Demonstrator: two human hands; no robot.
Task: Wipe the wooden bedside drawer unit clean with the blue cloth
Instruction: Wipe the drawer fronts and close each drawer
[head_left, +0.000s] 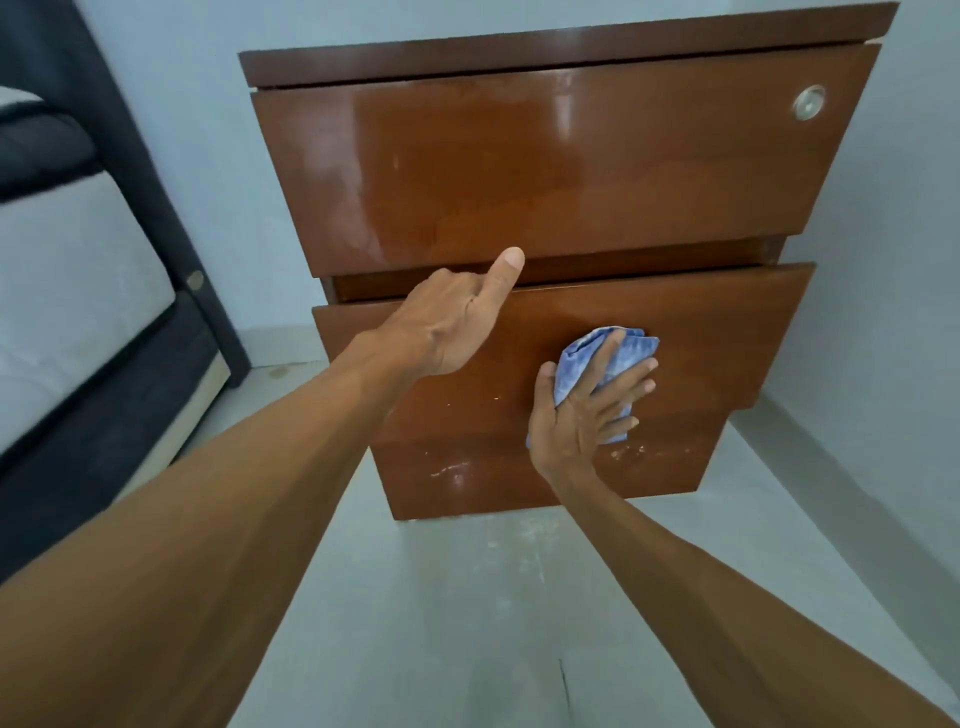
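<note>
Pale blue walls (208, 156), grey floor (441, 597), dark bed (93, 291) left.

The drawer unit (545, 171) stands against the wall (197, 130) at twelve o'clock, the bed (67, 291) at nine; the cloth (631, 345) lies against its middle drawer (727, 332).

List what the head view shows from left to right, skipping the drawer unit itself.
Bed → left hand → right hand pressing the blue cloth → round metal fitting.
</note>
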